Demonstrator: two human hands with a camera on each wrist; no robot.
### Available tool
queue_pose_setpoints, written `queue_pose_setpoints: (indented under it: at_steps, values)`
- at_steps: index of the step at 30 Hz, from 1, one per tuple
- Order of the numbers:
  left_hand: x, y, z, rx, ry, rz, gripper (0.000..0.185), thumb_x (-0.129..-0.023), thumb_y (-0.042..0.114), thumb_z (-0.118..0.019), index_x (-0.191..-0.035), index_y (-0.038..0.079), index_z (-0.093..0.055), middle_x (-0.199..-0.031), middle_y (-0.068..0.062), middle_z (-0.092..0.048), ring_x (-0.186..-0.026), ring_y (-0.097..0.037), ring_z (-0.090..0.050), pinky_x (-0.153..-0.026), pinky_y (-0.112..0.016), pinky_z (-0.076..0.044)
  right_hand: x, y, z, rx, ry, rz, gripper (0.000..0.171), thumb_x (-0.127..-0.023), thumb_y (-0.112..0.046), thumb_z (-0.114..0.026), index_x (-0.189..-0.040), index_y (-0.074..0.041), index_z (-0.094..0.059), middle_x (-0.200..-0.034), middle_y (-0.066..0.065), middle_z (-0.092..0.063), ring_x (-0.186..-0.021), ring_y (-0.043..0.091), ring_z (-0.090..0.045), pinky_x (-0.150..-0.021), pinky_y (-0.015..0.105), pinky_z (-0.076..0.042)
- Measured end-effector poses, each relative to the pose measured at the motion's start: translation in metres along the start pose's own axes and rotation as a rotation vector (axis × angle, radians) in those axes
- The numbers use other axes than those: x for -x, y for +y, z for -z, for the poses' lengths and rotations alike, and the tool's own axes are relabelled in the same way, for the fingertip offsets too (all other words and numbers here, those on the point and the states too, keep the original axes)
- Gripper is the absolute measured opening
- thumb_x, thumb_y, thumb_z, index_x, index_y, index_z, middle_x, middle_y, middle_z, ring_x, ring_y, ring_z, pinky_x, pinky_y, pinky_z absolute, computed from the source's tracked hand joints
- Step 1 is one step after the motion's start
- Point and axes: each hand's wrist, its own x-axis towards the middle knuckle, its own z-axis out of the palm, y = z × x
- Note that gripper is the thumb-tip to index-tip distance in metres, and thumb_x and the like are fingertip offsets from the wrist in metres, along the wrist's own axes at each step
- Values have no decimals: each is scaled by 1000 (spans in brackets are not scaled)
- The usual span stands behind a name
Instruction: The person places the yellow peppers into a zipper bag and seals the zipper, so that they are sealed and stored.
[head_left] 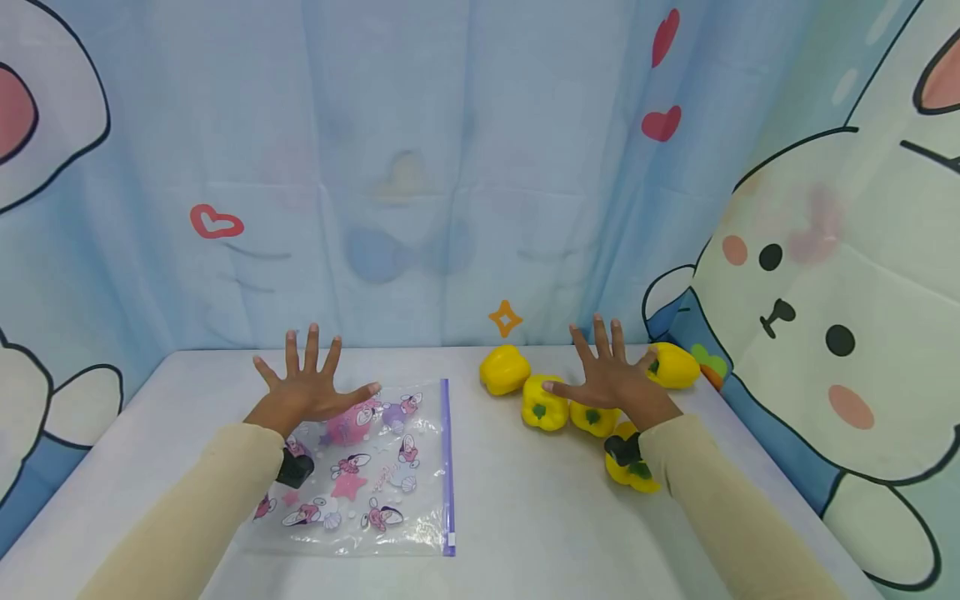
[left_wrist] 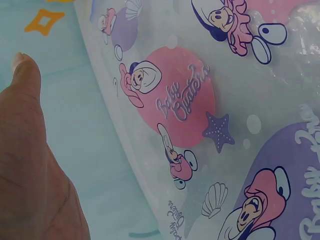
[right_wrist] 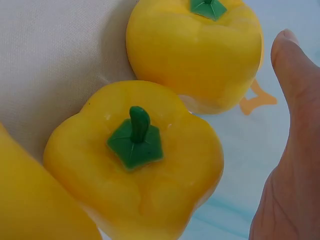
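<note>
Since both hands hover spread and hold nothing in the head view, the left hand hangs over the clear cartoon-printed plastic zip bag, lying flat, and the right hand over a cluster of five yellow bell peppers. From the left wrist, only the thumb shows beside the bag's print. From the right wrist, the thumb stands apart from two green-stemmed peppers that touch.

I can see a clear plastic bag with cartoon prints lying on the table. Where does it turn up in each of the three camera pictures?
Head view: the zip bag lies flat, left of centre, partly under the left hand.
Left wrist view: the bag fills the right and centre, beside the thumb.
Right wrist view: not in it; only yellow peppers show.
Shared landmark: the bag's pink printed circle.
</note>
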Motion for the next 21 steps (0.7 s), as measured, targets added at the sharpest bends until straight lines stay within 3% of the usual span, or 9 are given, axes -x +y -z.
queue_pose_setpoints:
  at_steps: [7,12,21]
  values:
    - [-2,-2,-4,11,-10,6,109,-81,79,-37,-156,7,-2,-155,-25,23,-135,-48,31,-89,-76,25,0,-3,0,4,17,22,119,-75,-86,-41,-157,-13,4,-155,21,27,-138,44,27,-90,82,14]
    - [-5,-4,-15,-10,-14,-20,110,-82,81,-32,-156,6,0,-155,-23,24,-136,-44,31,-89,-70,31,0,-10,-3,-42,73,109,115,-78,-80,-48,-157,-10,-1,-157,23,20,-141,44,20,-99,73,17]
    - [4,13,-30,-76,-34,-104,105,-84,81,-25,-157,9,-3,-159,-21,17,-141,-43,21,-96,-67,28,6,-31,-6,-139,153,330,100,-89,-62,-54,-155,0,-10,-160,22,2,-146,40,2,-114,58,-3]
